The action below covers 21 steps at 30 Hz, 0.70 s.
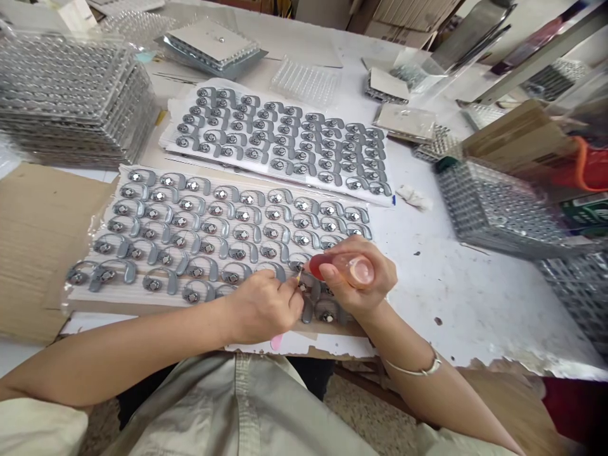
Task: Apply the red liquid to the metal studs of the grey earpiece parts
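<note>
My left hand [263, 307] is closed on a thin pink stick [277, 341]; its tip meets a grey ear-hook shaped part near the front edge of the near board [95, 297]. My right hand [356, 278] is wrapped round a small clear bottle with a red cap [317, 266], held sideways just right of the stick's tip. The near board carries several rows of grey hook parts with shiny round centres [213, 218]. A second board with the same parts [285, 139] lies behind it.
Stacks of clear blister trays [71, 95] stand at the far left, and more trays [498, 202] sit at the right. Brown cardboard [33, 240] lies left of the near board. A crumpled white scrap [414, 196] rests on the white tabletop [465, 297].
</note>
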Tool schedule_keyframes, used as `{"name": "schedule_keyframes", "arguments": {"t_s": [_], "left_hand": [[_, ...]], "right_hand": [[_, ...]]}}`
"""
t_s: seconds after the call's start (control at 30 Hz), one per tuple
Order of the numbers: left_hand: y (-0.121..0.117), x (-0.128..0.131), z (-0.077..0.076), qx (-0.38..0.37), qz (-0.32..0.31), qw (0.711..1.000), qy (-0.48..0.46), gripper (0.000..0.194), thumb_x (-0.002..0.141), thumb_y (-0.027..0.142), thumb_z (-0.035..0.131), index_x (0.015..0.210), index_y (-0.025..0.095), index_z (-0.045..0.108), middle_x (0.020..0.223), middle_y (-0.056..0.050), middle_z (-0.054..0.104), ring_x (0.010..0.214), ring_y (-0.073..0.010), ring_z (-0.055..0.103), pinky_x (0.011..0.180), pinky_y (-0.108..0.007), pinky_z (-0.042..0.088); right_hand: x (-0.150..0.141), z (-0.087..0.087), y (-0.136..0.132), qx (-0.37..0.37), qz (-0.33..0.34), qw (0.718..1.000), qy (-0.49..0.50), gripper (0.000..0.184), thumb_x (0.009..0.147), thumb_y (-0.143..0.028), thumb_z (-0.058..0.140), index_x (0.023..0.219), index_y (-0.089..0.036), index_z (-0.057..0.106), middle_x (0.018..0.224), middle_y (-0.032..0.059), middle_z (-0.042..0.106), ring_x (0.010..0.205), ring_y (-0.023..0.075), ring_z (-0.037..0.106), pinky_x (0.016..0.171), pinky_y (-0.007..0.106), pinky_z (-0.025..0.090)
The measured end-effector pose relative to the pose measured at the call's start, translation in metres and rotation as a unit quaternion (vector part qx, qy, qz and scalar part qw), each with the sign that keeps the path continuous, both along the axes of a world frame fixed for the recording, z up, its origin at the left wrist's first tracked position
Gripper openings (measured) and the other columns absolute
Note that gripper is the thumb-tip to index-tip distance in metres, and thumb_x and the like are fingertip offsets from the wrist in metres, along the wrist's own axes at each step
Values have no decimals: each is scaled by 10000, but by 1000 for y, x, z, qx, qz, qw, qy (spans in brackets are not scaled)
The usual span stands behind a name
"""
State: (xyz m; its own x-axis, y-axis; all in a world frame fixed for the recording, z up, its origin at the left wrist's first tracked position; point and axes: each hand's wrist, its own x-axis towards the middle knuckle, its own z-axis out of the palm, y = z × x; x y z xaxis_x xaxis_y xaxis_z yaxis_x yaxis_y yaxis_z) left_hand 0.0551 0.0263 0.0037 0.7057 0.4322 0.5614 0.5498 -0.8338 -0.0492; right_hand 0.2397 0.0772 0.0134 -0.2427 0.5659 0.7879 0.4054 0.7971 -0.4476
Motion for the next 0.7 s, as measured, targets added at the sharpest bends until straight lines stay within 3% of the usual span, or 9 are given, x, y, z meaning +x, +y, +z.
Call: {"name": "schedule_keyframes", "arguments": {"t_s": [0.7], "left_hand": [[0,0,-1,-3,-4,1000,12,204,849,32,432,822,86,627,818,-147,713,502,-152,589,479,-303,461]], "right_hand": [[1,-2,1,7,-7,1000,17,183,822,-319,694,899,-219,562,672,-4,585,530,155,526,470,292,447]]}}
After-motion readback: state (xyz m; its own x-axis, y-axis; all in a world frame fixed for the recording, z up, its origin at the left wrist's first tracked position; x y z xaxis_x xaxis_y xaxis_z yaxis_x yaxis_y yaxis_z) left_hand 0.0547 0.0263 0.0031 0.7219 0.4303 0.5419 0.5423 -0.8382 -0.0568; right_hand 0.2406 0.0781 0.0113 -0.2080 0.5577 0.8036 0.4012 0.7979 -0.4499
